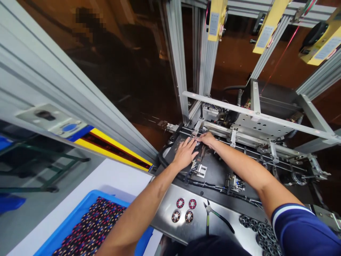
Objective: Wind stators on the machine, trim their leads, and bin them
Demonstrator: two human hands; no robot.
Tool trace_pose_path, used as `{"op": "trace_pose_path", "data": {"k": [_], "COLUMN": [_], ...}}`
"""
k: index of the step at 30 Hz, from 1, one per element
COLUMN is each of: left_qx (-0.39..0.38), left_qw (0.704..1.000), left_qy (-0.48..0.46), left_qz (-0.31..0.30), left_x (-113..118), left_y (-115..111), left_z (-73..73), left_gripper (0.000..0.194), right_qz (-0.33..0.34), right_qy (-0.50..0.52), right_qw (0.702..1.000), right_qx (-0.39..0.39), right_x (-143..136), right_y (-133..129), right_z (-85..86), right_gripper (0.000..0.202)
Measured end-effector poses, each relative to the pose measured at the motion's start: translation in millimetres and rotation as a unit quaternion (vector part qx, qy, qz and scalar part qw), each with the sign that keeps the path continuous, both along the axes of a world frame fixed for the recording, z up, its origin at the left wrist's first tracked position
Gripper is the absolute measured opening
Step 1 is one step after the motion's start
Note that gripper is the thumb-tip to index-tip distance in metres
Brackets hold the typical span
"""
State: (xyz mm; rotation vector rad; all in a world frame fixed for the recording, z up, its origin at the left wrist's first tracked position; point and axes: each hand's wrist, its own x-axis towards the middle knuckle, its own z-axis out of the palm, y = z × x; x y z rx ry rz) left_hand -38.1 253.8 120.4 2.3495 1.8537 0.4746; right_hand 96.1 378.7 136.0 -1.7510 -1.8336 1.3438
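Note:
Both hands reach into a metal machine frame and meet at a small round part on the dark machine bed. My left hand lies over the bed with its fingers spread, the fingertips at the left edge of that part. From the right comes my right hand, its thumb and fingers pinched together at the part's upper side; what sits between them is too small to make out. Nearer to me, red and copper-coloured wound rings rest on a steel ledge.
Open pliers lie on the ledge, with a pile of dark metal rings at right. A blue tray at lower left holds several wound rings. A metal crossbar spans behind the hands; yellow units hang above.

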Motion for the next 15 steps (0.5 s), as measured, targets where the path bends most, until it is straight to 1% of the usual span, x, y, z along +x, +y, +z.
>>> {"op": "trace_pose_path", "data": {"k": [3, 5, 7, 9, 10, 12, 15], "left_qx": [-0.008, -0.015, -0.025, -0.036, -0.042, -0.053, -0.067], "left_qw": [1.000, 0.999, 0.999, 0.998, 0.997, 0.997, 0.996], "left_qy": [0.021, 0.035, 0.047, 0.057, 0.059, 0.060, 0.051], "left_qz": [0.003, 0.002, 0.001, -0.001, -0.002, -0.004, -0.007], "left_x": [2.5, 3.0, 2.7, 1.7, 1.1, 0.0, -0.7], "left_y": [-0.5, -0.6, -0.7, -0.7, -0.8, -0.9, -0.6], "left_z": [0.8, 3.8, 8.1, 12.4, 13.9, 15.2, 13.5], "left_gripper": [0.052, 0.052, 0.051, 0.053, 0.055, 0.058, 0.062], "right_qz": [0.028, 0.047, 0.066, 0.092, 0.111, 0.159, 0.225], "right_qy": [-0.022, -0.030, -0.031, -0.027, -0.022, -0.013, -0.022], "right_qw": [0.999, 0.998, 0.997, 0.992, 0.988, 0.974, 0.950], "right_qx": [-0.017, -0.004, 0.028, 0.078, 0.107, 0.161, 0.215], "right_x": [-5.6, -8.9, -8.9, 0.5, 10.8, 45.0, 121.6], "right_y": [0.0, -1.2, -7.0, -19.5, -28.2, -49.0, -79.6], "right_z": [1.3, 6.9, 17.4, 32.6, 41.6, 60.8, 84.3], "right_gripper": [0.035, 0.034, 0.034, 0.032, 0.030, 0.026, 0.019]}}
